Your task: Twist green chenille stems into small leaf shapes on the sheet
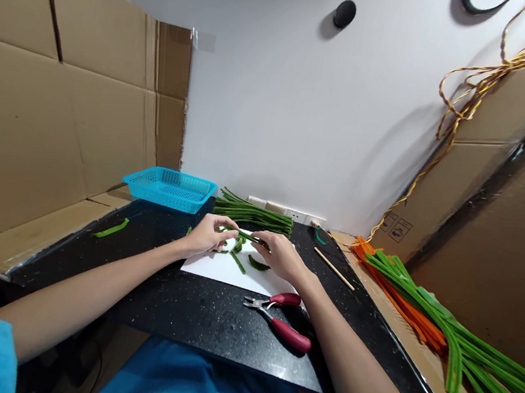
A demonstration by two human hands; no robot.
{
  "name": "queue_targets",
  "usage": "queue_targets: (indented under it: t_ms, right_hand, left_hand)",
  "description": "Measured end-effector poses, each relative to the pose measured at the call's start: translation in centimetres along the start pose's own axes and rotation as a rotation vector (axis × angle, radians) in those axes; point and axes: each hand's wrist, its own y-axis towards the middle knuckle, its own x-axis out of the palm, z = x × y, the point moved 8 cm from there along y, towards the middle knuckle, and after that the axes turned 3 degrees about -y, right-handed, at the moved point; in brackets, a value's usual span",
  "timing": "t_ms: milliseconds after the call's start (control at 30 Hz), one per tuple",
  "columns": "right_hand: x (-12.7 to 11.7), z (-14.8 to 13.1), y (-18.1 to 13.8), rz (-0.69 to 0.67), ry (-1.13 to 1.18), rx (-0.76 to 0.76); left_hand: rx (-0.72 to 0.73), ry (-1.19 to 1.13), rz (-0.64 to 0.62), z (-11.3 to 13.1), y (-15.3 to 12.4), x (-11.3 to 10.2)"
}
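My left hand (pixel 209 234) and my right hand (pixel 280 255) meet over a white sheet (pixel 219 267) on the black table (pixel 182 308). Both pinch the ends of one green fuzzy stem (pixel 246 235), held level just above the sheet. Short green pieces (pixel 239 262) lie on the sheet under my fingers. Red-handled pliers (pixel 279 316) lie on the table just in front of my right wrist.
A bundle of green stems (pixel 252 213) lies behind the sheet, with a blue basket (pixel 170 188) to its left. Green and orange stems (pixel 444 320) are piled on cardboard at the right. A thin wooden stick (pixel 334 268) and a green scrap (pixel 110 229) lie nearby.
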Motion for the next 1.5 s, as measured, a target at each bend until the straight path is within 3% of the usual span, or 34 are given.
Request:
queue_targets:
  t_ms: [167,267,400,600,800,1067,1233,1500]
  right_hand:
    - [-0.2,1.2,0.0,0.000,0.042,0.062]
    - [-1.0,1.8,0.1,0.081,0.123,0.076]
    - [-1.9,2.4,0.2,0.185,0.385,0.109]
    - [-1.5,3.4,0.3,0.152,0.716,0.191]
    - [-1.1,4.1,0.2,0.212,0.950,0.275]
    - [-0.1,3.7,0.1,0.149,0.956,0.331]
    - [0.6,3.6,0.1,0.097,0.928,0.340]
    - [-0.3,4.2,-0.1,0.225,0.988,0.349]
  left_hand:
    - [-0.006,-0.022,0.033,0.0,0.1,-0.4]
    - [-0.017,-0.029,0.029,0.0,0.2,-0.4]
    - [-0.013,-0.073,0.032,0.0,0.2,-0.4]
    - [-0.046,-0.121,0.058,-0.1,0.2,-0.5]
    - [-0.056,-0.120,0.059,0.0,0.1,-0.4]
    - [-0.036,-0.164,0.027,0.1,0.1,-0.2]
    - [0.023,-0.139,0.080,0.5,0.2,-0.8]
    - [0.017,-0.168,0.088,0.4,0.4,-1.2]
